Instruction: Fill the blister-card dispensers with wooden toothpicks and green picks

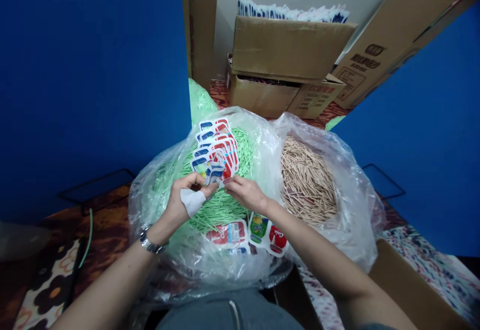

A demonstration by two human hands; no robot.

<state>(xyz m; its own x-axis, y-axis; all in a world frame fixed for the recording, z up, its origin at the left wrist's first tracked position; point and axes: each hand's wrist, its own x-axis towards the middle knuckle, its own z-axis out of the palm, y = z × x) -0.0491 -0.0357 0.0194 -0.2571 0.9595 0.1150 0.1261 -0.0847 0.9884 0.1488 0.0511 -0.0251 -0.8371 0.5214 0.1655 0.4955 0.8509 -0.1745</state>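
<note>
My left hand [186, 197], thumb wrapped in white tape and a watch on the wrist, pinches the bottom of a fanned stack of small printed sachets [216, 151] in red, white and blue. My right hand [245, 192] is closed on the lower right edge of the same stack. Both hands hover over a clear plastic bag [150, 205] filled with thin green sticks [221, 207]. More printed sachets [247, 232] lie on the green sticks just below my wrists.
A second clear bag [356, 190] of tan wooden sticks [305, 182] sits to the right. Cardboard boxes [288, 47] stand behind, one topped with packets. Blue panels [93, 80] flank both sides. An open carton [408, 280] is at the lower right.
</note>
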